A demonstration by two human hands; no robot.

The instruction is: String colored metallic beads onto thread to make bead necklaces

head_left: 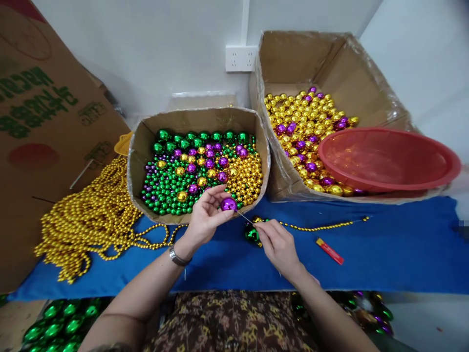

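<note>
Standing at the blue-covered counter (227, 281), we've got a big carton (304, 58) at R, holding gold & purple balls, and a smaller carton (220, 117) next to it w/ green, purple & gold ones. A red basin (388, 156) rests across the big carton's near R rim; a heap of gold bead strands (95, 205) lies far L. Our hands are near each other but apart, at the smaller carton's near edge: L hand (208, 208) clamps the purple ball (228, 204) btwn thumb & fingers, and R hand (276, 242) pinches a thin rod (245, 217). The ball lies up-L of R hand, L hand being the nearer, actually on it. The rod's long axis slants from R fingertips up-L to the ball's lower R side. We can't tell if its tip is inside the ball or just touching.
</note>
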